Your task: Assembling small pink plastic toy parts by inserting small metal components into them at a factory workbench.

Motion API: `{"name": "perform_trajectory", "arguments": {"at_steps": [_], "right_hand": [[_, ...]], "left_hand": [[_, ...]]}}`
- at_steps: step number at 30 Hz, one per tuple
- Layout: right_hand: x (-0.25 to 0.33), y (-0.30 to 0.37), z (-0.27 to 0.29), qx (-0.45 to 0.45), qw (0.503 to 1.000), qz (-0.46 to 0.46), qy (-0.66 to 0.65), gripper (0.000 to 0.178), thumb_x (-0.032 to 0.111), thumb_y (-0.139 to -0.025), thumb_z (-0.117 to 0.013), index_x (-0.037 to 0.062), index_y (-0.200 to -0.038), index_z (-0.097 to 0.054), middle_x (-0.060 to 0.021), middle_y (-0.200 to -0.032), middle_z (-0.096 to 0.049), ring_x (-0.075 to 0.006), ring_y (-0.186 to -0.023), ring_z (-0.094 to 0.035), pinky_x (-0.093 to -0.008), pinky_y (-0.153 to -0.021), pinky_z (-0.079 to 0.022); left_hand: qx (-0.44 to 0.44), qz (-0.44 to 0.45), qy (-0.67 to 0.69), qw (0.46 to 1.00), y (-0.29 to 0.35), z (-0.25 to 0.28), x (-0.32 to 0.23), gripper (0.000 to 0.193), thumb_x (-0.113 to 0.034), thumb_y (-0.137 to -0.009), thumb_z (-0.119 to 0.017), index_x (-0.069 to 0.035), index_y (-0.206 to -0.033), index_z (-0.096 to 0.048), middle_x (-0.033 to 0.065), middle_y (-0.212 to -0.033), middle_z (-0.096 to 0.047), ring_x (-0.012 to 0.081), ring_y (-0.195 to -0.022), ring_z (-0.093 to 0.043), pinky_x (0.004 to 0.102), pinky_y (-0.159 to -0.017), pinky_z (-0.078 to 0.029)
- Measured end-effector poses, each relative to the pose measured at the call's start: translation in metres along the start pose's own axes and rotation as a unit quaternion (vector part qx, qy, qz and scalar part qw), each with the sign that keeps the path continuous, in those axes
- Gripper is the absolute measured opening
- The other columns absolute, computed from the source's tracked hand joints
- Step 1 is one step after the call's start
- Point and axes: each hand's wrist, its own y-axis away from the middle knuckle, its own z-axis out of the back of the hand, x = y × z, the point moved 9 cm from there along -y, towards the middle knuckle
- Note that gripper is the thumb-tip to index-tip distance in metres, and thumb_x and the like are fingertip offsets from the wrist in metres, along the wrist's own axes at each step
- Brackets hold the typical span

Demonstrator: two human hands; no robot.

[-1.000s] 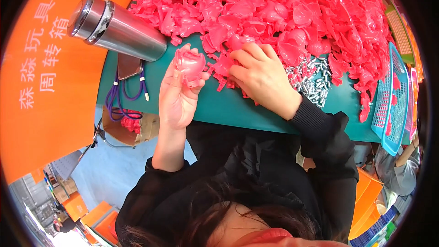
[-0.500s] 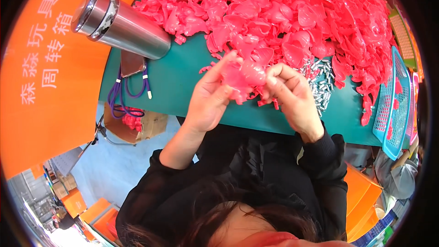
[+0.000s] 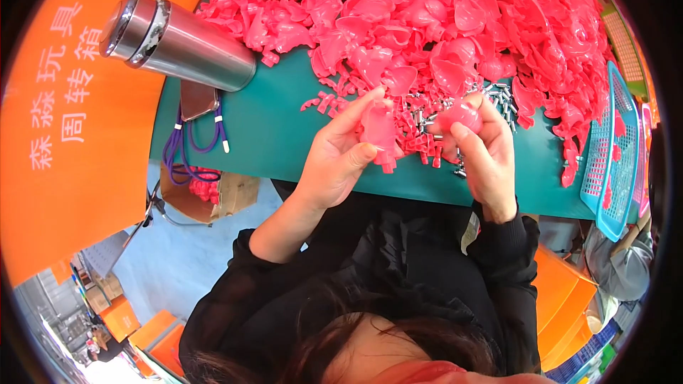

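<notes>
My left hand (image 3: 340,148) is closed on a flat pink plastic part (image 3: 378,132) with a small stub at its lower end, pinched between thumb and fingers. In my right hand (image 3: 484,149), thumb and fingers grip a rounded, glossy pink plastic piece (image 3: 459,116). The two pieces are apart, both held above the near part of the green table. Small pink plastic bits (image 3: 425,144) lie between and behind my hands. Short silver metal pins (image 3: 506,105) lie just beyond my right hand, partly hidden by it.
A large heap of pink plastic parts (image 3: 441,14) covers the far table (image 3: 277,128). At left are a steel thermos (image 3: 188,46), a phone-like dark object (image 3: 199,99) with purple cord, and an orange panel (image 3: 85,171). A blue basket (image 3: 613,156) stands at right; a cardboard box (image 3: 235,195) sits below.
My hands have moved apart, the right one farther right. The pink plastic seen as one cluster between them is now two separate pieces, one in each hand.
</notes>
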Motion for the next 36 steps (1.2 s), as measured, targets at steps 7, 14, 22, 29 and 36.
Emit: {"name": "perform_trajectory", "arguments": {"at_steps": [7, 14, 22, 29, 36], "right_hand": [[0.002, 0.003, -0.026, 0.096, 0.98, 0.015, 0.174, 0.009, 0.01, -0.09, -0.059, 0.0011, -0.09, -0.058, -0.0001, -0.089, -0.056, -0.0069, -0.079, -0.05, -0.0214, -0.071, -0.04], [-0.015, 0.006, -0.035, 0.109, 0.985, -0.095, 0.098, 0.016, 0.018, -0.093, -0.058, 0.0032, -0.087, -0.058, 0.0042, -0.078, -0.055, -0.0028, -0.069, -0.047, -0.0191, -0.064, -0.039], [-0.023, 0.008, -0.031, 0.1, 0.989, -0.1, 0.032, 0.017, 0.018, -0.091, -0.06, 0.0015, -0.089, -0.059, -0.0005, -0.082, -0.059, -0.0067, -0.07, -0.052, -0.0212, -0.065, -0.042], [-0.025, 0.008, -0.032, 0.083, 0.992, -0.097, 0.015, 0.017, 0.02, -0.091, -0.061, 0.0032, -0.086, -0.061, 0.0035, -0.076, -0.057, -0.0038, -0.068, -0.048, -0.0197, -0.063, -0.04], [-0.022, 0.013, -0.031, 0.074, 0.991, -0.098, 0.042, 0.017, 0.019, -0.09, -0.063, 0.0027, -0.086, -0.062, 0.0033, -0.076, -0.058, -0.003, -0.067, -0.049, -0.0194, -0.061, -0.04]], "left_hand": [[0.052, 0.056, 0.121, 0.99, 0.0, -0.016, 0.015, 0.073, -0.021, -0.085, -0.068, -0.004, -0.144, -0.028, 0.0079, -0.133, -0.046, 0.0188, -0.106, -0.057, 0.0323, -0.088, -0.049], [0.098, 0.03, 0.037, 0.994, 0.0, -0.017, 0.018, 0.073, -0.026, -0.082, -0.072, -0.003, -0.14, -0.036, 0.0069, -0.135, -0.04, 0.0193, -0.122, -0.045, 0.0341, -0.099, -0.042], [0.119, 0.05, 0.073, 0.989, 0.0, -0.023, 0.022, 0.075, -0.028, -0.08, -0.074, -0.002, -0.14, -0.037, 0.0073, -0.134, -0.041, 0.0209, -0.125, -0.043, 0.0358, -0.103, -0.037], [0.116, 0.056, 0.076, 0.989, 0.0, -0.019, 0.024, 0.077, -0.029, -0.078, -0.075, -0.003, -0.14, -0.038, 0.0066, -0.133, -0.041, 0.0204, -0.125, -0.043, 0.0357, -0.103, -0.037], [0.113, -0.001, -0.025, 0.993, 0.002, -0.02, 0.015, 0.074, -0.021, -0.078, -0.075, -0.002, -0.14, -0.038, 0.0055, -0.133, -0.036, 0.0177, -0.122, -0.043, 0.0342, -0.103, -0.037]]}}
